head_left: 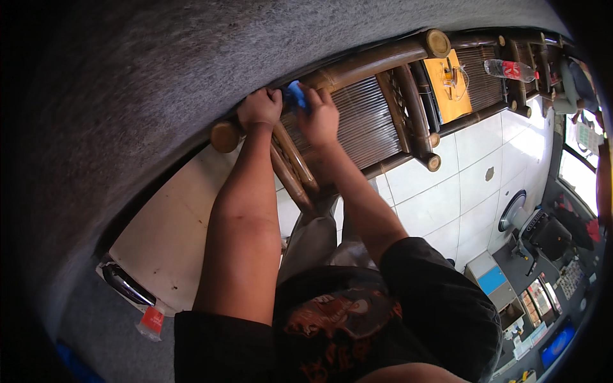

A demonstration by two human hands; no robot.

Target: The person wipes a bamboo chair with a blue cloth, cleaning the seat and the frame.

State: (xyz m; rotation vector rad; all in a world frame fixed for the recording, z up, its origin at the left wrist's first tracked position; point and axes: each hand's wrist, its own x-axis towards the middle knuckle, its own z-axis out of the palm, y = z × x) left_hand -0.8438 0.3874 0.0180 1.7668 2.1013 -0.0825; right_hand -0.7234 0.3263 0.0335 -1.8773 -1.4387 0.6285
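Observation:
A dark bamboo bench with a slatted seat stretches away in front of me to the right. My left hand is closed around the thick top rail of its backrest, near the rail's left end; its fingertips are hidden over the far side. Just right of it, my right hand presses a bunched blue cloth against the same rail. Its fingers are curled around the cloth, which is partly covered by them.
A rough grey wall runs behind the bench. Left stands a stained white cabinet-like box, a red cup by its corner. Along the bench lie a yellow board and a plastic bottle. A round fan stands beyond white floor tiles.

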